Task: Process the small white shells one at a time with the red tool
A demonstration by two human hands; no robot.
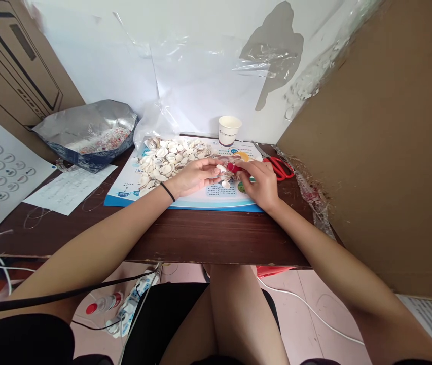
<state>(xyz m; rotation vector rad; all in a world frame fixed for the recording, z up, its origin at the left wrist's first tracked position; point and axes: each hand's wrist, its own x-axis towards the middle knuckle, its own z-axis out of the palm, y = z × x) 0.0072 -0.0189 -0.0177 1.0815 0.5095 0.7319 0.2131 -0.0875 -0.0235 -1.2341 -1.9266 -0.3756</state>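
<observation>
My left hand point(192, 178), with a black band at the wrist, pinches a small white seashell point(221, 169) between thumb and fingers. From the right, my right hand point(260, 183) is closed on a small red object point(232, 167), its tip close against the shell; its exact kind is too small to make out. To the left of and behind my left hand lies a pile of white shells point(168, 158) on a printed blue-and-white sheet point(185, 204). A loose shell point(225, 184) sits just below the held one.
Behind my hands stands a paper cup point(228, 133). Red-handled scissors point(281, 169) lie right of my right hand. At the left are an opened silver bag point(104, 121) of small beads and a paper slip point(70, 190). A cardboard panel point(383, 152) walls the right side.
</observation>
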